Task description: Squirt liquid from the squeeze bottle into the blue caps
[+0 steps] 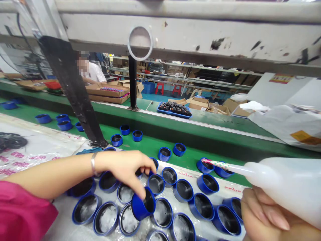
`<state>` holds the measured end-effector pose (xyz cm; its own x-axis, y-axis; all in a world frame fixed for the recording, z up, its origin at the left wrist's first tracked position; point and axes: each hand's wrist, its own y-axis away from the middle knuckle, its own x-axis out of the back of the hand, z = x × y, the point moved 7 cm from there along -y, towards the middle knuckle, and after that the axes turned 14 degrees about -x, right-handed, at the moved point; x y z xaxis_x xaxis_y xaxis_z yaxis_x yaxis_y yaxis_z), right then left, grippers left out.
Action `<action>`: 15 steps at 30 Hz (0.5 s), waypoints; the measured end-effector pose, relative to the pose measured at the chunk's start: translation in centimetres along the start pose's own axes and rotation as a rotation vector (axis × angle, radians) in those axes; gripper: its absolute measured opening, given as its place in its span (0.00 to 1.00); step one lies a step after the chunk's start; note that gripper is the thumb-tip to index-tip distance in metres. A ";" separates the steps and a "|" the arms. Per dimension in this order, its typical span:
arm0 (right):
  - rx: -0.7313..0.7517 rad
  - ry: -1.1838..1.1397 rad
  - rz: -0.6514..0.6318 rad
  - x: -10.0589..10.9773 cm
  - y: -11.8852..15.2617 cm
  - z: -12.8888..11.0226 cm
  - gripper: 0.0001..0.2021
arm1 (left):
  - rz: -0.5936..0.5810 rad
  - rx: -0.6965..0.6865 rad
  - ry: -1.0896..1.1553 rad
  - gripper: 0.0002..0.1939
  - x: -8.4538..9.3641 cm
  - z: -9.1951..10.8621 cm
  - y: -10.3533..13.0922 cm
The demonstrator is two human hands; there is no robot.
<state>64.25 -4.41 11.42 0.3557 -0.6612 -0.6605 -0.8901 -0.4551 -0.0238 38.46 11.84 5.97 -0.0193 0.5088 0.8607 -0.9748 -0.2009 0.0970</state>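
My left hand (132, 167) reaches in from the left over rows of round blue cups with black insides. Its thumb overlaps the rim of one tilted blue cup (140, 207), raised over its neighbours; the other fingers are bent above, and their grip is partly hidden. At the right, my right hand (268, 214) is wrapped round a white squeeze bottle (293, 184) lying nearly sideways. Its thin nozzle (240, 169), with a pink and patterned tip, points left, in front of a blue cup (202, 166) at the table edge.
Several more cups (165, 154) stand on the green conveyor belt (147, 147) beyond the plastic-covered table. A black post (75, 90) rises at the left under a white beam (190, 36) with a hanging ring (140, 57). Across, a person (96, 72) is beside cardboard boxes (107, 95); a blue tray (174, 114) holds dark parts.
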 end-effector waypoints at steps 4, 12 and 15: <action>0.044 0.121 -0.060 -1.2 0.5 -0.5 0.10 | 0.224 0.450 -0.276 0.38 5.0 -8.4 -1.0; 0.017 0.187 -0.087 -1.1 0.7 0.3 0.11 | 0.211 0.636 -0.373 0.25 5.5 -12.2 -1.6; -0.008 0.210 -0.153 -1.2 0.1 1.1 0.08 | 0.236 0.479 -0.296 0.28 4.1 -7.3 -0.8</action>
<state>63.39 -3.03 11.38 0.5379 -0.6935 -0.4793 -0.8196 -0.5632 -0.1051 37.57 20.25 5.78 -0.0936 0.1645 0.9819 -0.7420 -0.6691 0.0414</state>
